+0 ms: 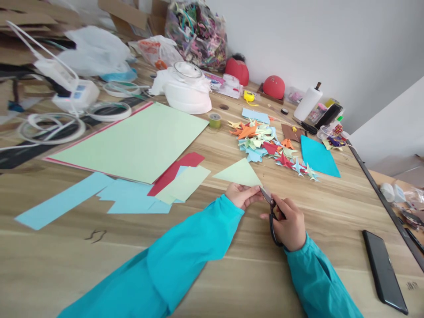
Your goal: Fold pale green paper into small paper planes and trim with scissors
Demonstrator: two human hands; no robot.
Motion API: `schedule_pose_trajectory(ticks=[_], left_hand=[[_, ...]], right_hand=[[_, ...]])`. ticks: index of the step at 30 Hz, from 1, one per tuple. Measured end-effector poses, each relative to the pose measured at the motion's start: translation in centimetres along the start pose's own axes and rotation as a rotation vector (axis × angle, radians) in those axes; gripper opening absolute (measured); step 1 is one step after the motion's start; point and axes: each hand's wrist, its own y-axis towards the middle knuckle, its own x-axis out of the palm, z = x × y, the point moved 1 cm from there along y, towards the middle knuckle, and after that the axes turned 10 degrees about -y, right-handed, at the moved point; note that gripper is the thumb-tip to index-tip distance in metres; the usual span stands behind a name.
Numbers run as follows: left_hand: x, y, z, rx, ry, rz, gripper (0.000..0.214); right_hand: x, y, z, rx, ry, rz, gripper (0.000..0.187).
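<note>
My left hand (243, 194) pinches the near corner of a pale green paper triangle (239, 173) that lies over the wooden table (212, 247). Black-handled scissors (272, 215) are gripped in my right hand (289, 222), their blades meeting the paper's right corner beside my left fingers. Both arms wear teal sleeves.
A large pale green sheet (135, 141) and blue, red and green offcuts (145, 192) lie to the left. A heap of folded paper shapes (268, 145) and a teal sheet (318, 157) sit beyond. A black phone (384, 271) rests at the right. Tape rolls, bags and clutter fill the back.
</note>
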Motion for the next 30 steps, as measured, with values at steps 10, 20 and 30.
schedule_pose_trajectory(ticks=[10,20,30], left_hand=[[-0.09,0.09,-0.05,0.008,0.018,0.005,0.028],[0.14,0.0,0.09,0.015,0.009,0.018,0.033],[-0.07,0.09,0.05,0.011,0.025,0.002,0.031]], right_hand=[[-0.03,0.06,-0.01,-0.018,0.009,0.012,0.039],[-0.06,0.04,-0.02,-0.015,0.004,0.003,0.038],[-0.1,0.05,-0.01,-0.026,-0.007,0.009,0.039]])
